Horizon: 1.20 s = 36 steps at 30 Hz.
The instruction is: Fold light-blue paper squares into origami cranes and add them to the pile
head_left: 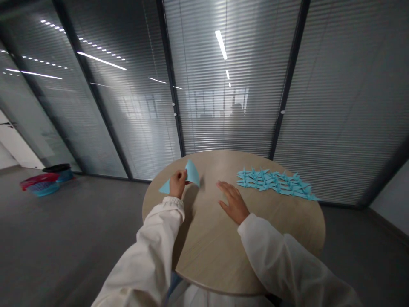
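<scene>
Pale sleeves (151, 243) are seen closest to the camera, angled in over the round surface (211, 247). Blue paper (192, 173) is pinched in the left hand (178, 184), thumb against fingers, over the left part of the surface. Its visible panel is held raised just right of the knuckles, tip pointing up and away from the body. Long axis reads roughly near-to-far; exact tilt can't be told, since part is hidden by the hand. A blue corner (165, 187) is also seen left of that hand; same sheet or separate piece can't be told.

Key relation: the paper is placed left of the right hand (233, 202) and slightly farther out, with a gap between. Left hand is nearer, already in contact. Nothing is held in the right: fingers extended, thumb spread wide. Contact with the surface can't be confirmed.

Folded blue paper figures (275, 182) are packed in rows farther right, beyond the right fingertips, not touched by either hand. Surface is backed by a glass partition (223, 85) with blinds. A red-rimmed basin (40, 184) is parked on the floor (96, 226), far left.
</scene>
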Each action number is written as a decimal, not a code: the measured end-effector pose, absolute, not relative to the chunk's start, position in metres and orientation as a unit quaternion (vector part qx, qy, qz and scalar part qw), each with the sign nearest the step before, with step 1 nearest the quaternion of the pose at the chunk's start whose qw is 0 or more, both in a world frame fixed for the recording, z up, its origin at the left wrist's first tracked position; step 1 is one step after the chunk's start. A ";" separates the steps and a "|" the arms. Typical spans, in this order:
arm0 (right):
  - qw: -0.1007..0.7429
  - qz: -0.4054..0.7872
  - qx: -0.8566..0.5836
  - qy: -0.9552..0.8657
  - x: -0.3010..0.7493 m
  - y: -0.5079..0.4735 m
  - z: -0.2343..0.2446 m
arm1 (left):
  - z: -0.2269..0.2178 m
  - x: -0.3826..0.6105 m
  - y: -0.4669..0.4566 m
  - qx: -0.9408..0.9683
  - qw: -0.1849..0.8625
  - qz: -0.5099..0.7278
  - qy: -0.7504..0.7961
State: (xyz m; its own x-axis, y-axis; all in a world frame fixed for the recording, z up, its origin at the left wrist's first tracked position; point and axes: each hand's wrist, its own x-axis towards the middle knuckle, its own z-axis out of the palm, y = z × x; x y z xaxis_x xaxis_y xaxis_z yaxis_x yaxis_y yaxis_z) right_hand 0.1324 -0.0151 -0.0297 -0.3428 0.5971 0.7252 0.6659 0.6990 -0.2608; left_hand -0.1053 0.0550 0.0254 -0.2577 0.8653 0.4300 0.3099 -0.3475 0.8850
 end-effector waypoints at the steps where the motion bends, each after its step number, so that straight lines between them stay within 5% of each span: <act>1: 0.423 -0.055 -0.383 -0.819 0.132 -0.017 -0.026 | 0.027 -0.094 0.055 0.554 0.308 0.603 0.485; 5: 0.425 -0.094 -0.381 -0.816 0.131 -0.020 -0.017 | 0.022 -0.058 0.049 0.530 0.526 0.525 0.408; 14: 0.471 -0.065 -0.341 -0.811 0.130 -0.013 -0.029 | -0.009 -0.050 0.043 0.450 0.675 0.449 0.374; 22: 0.414 -0.032 -0.329 -0.848 0.128 -0.014 -0.033 | -0.021 -0.047 0.042 0.503 0.669 0.428 0.340; 36: 0.552 0.060 -0.497 -0.667 0.134 -0.002 -0.035 | -0.011 -0.025 0.008 0.535 0.669 0.407 0.317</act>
